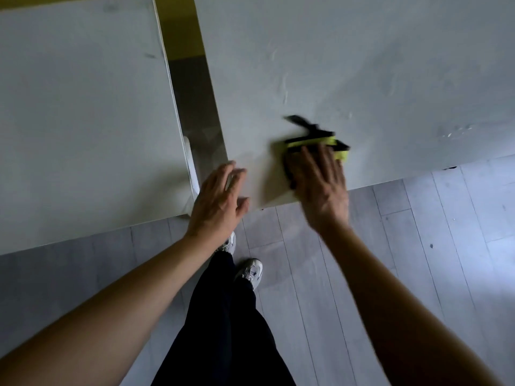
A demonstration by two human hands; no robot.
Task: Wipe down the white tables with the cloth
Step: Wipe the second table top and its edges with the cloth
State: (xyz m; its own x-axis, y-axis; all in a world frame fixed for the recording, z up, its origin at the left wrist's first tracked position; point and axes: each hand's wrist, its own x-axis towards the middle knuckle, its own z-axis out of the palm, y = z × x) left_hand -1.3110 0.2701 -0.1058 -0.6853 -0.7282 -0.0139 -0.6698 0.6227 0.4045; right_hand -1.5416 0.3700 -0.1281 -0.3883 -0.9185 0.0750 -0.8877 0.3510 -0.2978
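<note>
Two white tables stand side by side: one on the left (83, 121) and one on the right (362, 65), with a narrow gap between them. A yellow-green and black cloth (317, 140) lies near the front left corner of the right table. My right hand (320, 182) presses flat on the cloth with straight fingers and is blurred by motion. My left hand (220, 201) hovers with spread fingers at the front corner of the right table, holding nothing. Smears and streaks show on the right table's surface.
Grey plank floor (418, 246) runs in front of both tables. My legs in dark trousers and light sneakers (250, 270) stand close to the tables' front edges. A yellow wall strip (181, 29) shows through the gap at the back.
</note>
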